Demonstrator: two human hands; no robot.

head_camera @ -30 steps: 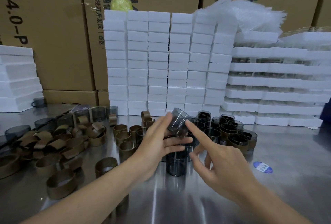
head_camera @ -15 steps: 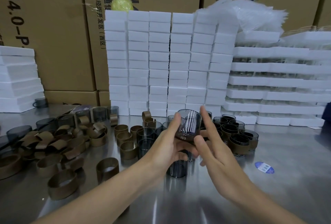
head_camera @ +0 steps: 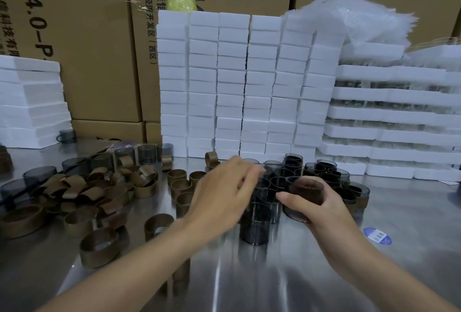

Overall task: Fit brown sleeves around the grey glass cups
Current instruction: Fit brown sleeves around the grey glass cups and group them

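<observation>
Steel table, right hand gripping sleeved grey cup, left hand loosely spread over bare cups

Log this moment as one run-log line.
task: sleeve cups | right hand: grips sleeved cup | left hand: open, blurred, over bare cups | loose sleeves: piled on table

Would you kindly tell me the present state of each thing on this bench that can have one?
Right hand: grips a cup.
Held cup: brown sleeve fitted.
Left hand: open, blurred, holding nothing.
Nearest bare cup: upright, no sleeve.
Sleeve pile: loose, unfitted.
Sleeved cups: upright, grouped together.
</observation>
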